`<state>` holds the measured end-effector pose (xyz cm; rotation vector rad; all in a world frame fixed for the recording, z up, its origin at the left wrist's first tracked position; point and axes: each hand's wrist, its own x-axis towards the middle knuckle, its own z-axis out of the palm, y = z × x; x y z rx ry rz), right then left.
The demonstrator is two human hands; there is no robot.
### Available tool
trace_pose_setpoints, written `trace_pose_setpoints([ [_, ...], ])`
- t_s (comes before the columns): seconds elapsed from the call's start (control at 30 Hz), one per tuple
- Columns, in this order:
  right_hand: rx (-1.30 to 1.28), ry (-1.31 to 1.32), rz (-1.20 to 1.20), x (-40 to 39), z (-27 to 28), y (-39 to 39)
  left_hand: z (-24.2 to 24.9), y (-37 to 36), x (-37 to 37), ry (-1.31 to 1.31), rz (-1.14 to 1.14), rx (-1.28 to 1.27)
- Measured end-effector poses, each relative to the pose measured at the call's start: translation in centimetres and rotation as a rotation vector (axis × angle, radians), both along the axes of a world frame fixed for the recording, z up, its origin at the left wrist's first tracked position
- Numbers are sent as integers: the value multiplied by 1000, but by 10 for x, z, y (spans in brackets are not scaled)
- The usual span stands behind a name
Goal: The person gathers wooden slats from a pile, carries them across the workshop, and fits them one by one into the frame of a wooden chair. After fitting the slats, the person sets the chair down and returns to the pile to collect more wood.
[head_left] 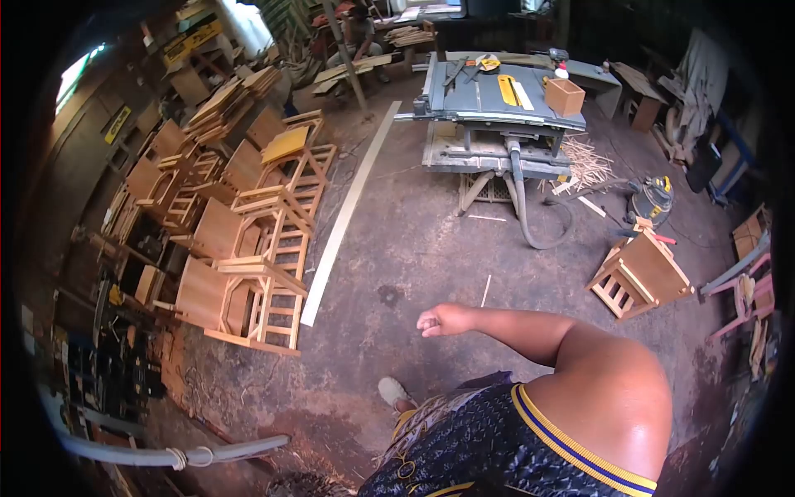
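My right hand hangs over the bare concrete floor, its fingers curled in a loose fist with nothing visible in it. The bent right arm reaches across from the right side of the view. Close to that hand, a thin wooden strip lies on the floor. Below it one shoe shows. My left hand is out of view.
Wooden chairs stand in rows on the left, beside a long pale board. Ahead is a table saw with a wooden box on top. A shop vacuum and another wooden chair stand at right.
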<state>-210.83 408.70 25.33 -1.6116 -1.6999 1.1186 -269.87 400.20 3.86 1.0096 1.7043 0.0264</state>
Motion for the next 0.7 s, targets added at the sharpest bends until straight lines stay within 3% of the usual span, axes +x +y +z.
trace_pose_setpoints([
  [0.13, 55, 6, -344, 47, -2, 51, -25, 155, 2, 59, -238, 59],
  [0.2, 12, -115, -502, 91, -15, 63, -42, 266, 3, 83, -393, 245],
  [0.27, 14, -179, -661, 130, -13, 62, -32, 387, 55, 114, -547, 511],
  [0.3, 37, -230, -705, 152, -14, 60, -16, 444, 98, 206, -606, 628],
  [0.33, 64, -279, -751, 177, -15, 60, 17, 491, 157, 59, -604, 703],
  [0.37, 89, -262, -820, 201, -9, 61, 17, 550, 208, -15, -609, 613],
  [0.4, 113, -243, -887, 224, -3, 63, 38, 581, 276, -122, -641, 833],
  [0.43, 205, -213, -940, 250, 2, 68, 112, 590, 359, -34, -775, 703],
  [0.47, 298, -185, -991, 280, 8, 74, 103, 622, 424, -316, -790, 799],
  [0.6, 474, 179, -1129, 428, 34, 120, 230, 595, 708, -562, -1104, 942],
  [0.67, 528, -70, -1151, 539, 40, 156, 286, 564, 845, -697, -1269, 1034],
  [0.7, 523, -68, -1188, 604, 39, 180, 293, 557, 908, -744, -1360, 1086],
])
